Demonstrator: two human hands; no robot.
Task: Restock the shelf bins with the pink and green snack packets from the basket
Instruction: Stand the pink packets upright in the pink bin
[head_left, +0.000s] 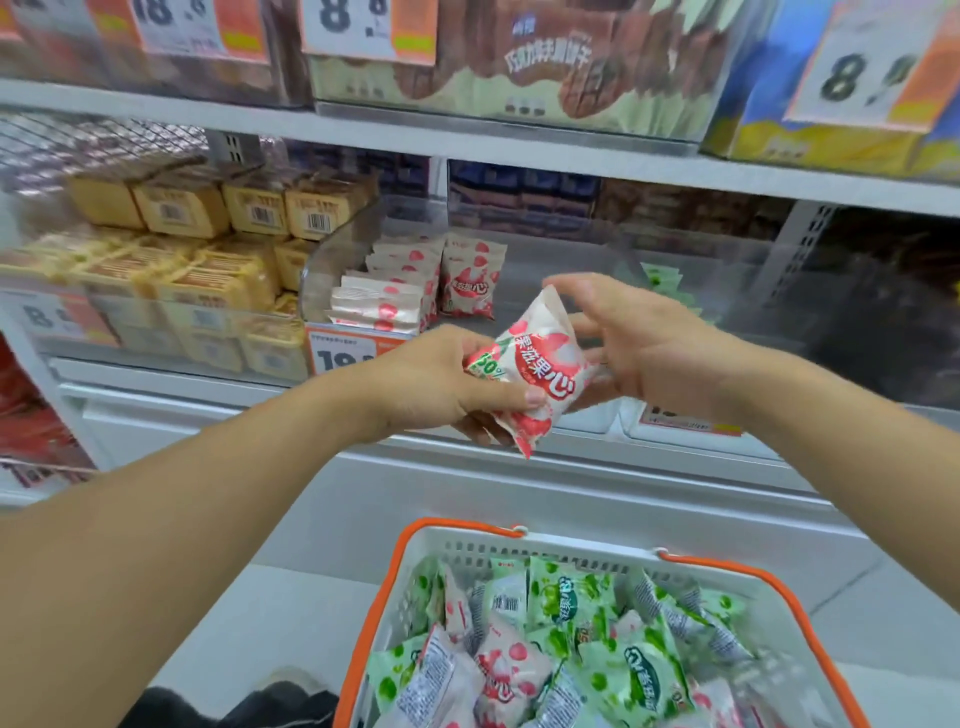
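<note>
My left hand grips a pink snack packet in front of the shelf, thumb across its lower half. My right hand touches the packet's top corner and right side with loosely spread fingers. Behind them a clear shelf bin holds several stacked and standing pink packets. To its right, green packets show in another clear bin. Below, a white basket with an orange rim holds several green packets and pink packets.
Yellow boxed snacks fill the bin at the left. Price tags hang on the shelf edge. The upper shelf carries brown and green boxes. A white cabinet front runs below the shelf, behind the basket.
</note>
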